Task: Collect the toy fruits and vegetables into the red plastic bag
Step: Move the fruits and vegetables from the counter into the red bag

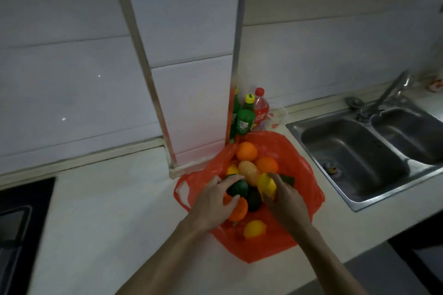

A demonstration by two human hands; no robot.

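Black hob sat far left of the left hand, on the pale worktop. Left hand had fingers + thumb curled round a dark green toy, w/ an orange piece just under its thumb. Red plastic bag lay spread under both hands, toys heaped in or on it, couldn't tell which. Round orange toy and a tan potato-ish one were past the fingertips, a lemon between the wrists. Right hand curled over a yellow toy. Green bottle stood beyond the bag; steel sink was right of the right hand.
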